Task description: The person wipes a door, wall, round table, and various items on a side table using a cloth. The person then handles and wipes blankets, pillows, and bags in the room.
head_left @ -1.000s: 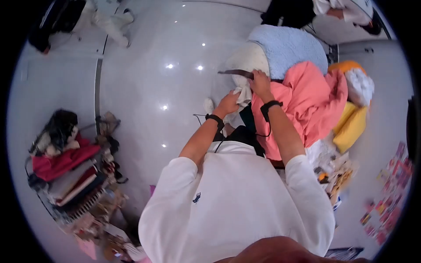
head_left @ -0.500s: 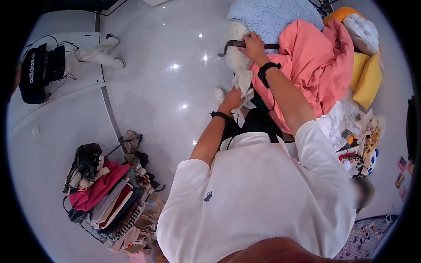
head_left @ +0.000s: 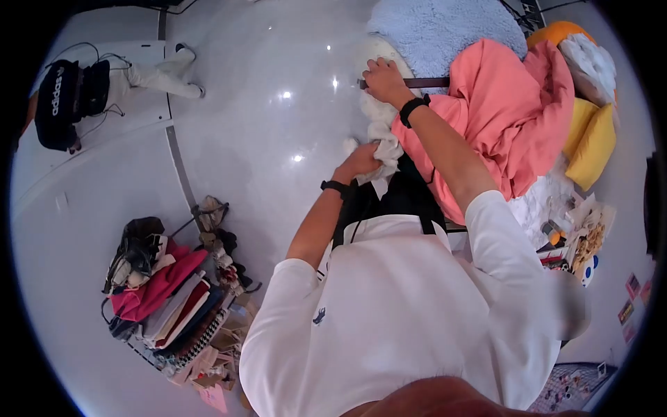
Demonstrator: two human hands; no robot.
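My left hand (head_left: 361, 160) is closed on the lower end of a cream-white cloth (head_left: 387, 146), which bunches up at the fingers. Farther up, my right hand (head_left: 386, 80) rests over a dark brown strip (head_left: 427, 83), with the fingers bent down around it. Whether the strip is a strap or a rail I cannot tell. Pale speckled fabric (head_left: 381, 50) lies just beyond that hand. To the right of the hands, a heaped coral-pink blanket (head_left: 497, 115) covers part of the strip. A fluffy light-blue rug or throw (head_left: 445, 35) lies behind it.
Yellow cushions (head_left: 590, 149) and a white bundle (head_left: 589, 62) are at the right. Small items pile up (head_left: 573, 233) near my right elbow. A heap of folded clothes (head_left: 167, 299) stands on the left. Another person (head_left: 76, 104) in a black top is at upper left.
My left hand has come slightly toward me and left, and the cream-white cloth is more bunched up. My right hand has shifted slightly left along the strip. The whole view has tilted a little.
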